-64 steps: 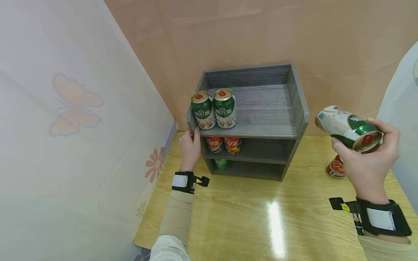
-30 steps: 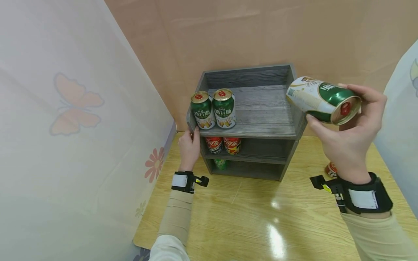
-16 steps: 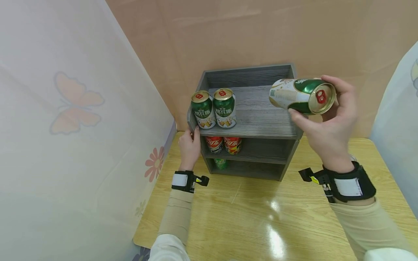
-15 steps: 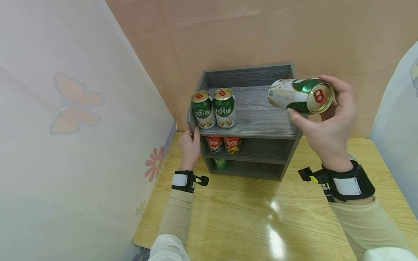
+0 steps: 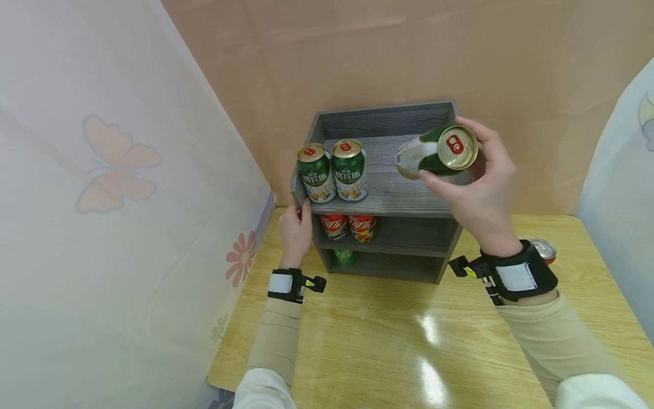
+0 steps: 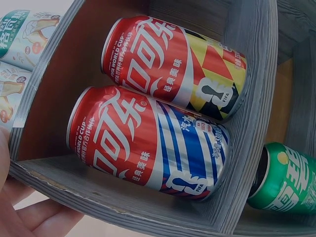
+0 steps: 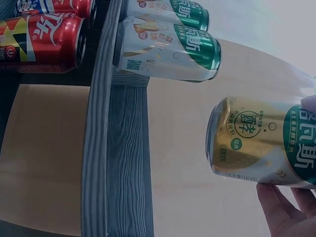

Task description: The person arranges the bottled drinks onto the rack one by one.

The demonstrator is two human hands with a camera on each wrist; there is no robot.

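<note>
My right hand [image 5: 482,187] grips a green-and-white drink can [image 5: 434,150], tilted with its gold lid toward me, above the right part of the top shelf. In the right wrist view that can [image 7: 252,140] shows its gold side, apart from the shelf board. Two matching cans [image 5: 317,173] stand upright side by side at the top shelf's left end. My left hand [image 5: 296,233] holds the left side of the grey wooden shelf unit [image 5: 414,199], with fingers [image 6: 49,217] behind the panel in the left wrist view.
Two red cola cans [image 6: 148,140] stand on the middle shelf's left, and a green can [image 6: 286,177] on the bottom shelf. Another can [image 5: 543,249] stands on the wooden table [image 5: 368,341] right of the unit, partly behind my right wrist. A wall [image 5: 128,255] rises at left.
My right hand has carried the green-and-white can leftward from the right side to over the top shelf, turning its lid more toward me. The left hand has stayed on the shelf unit.
</note>
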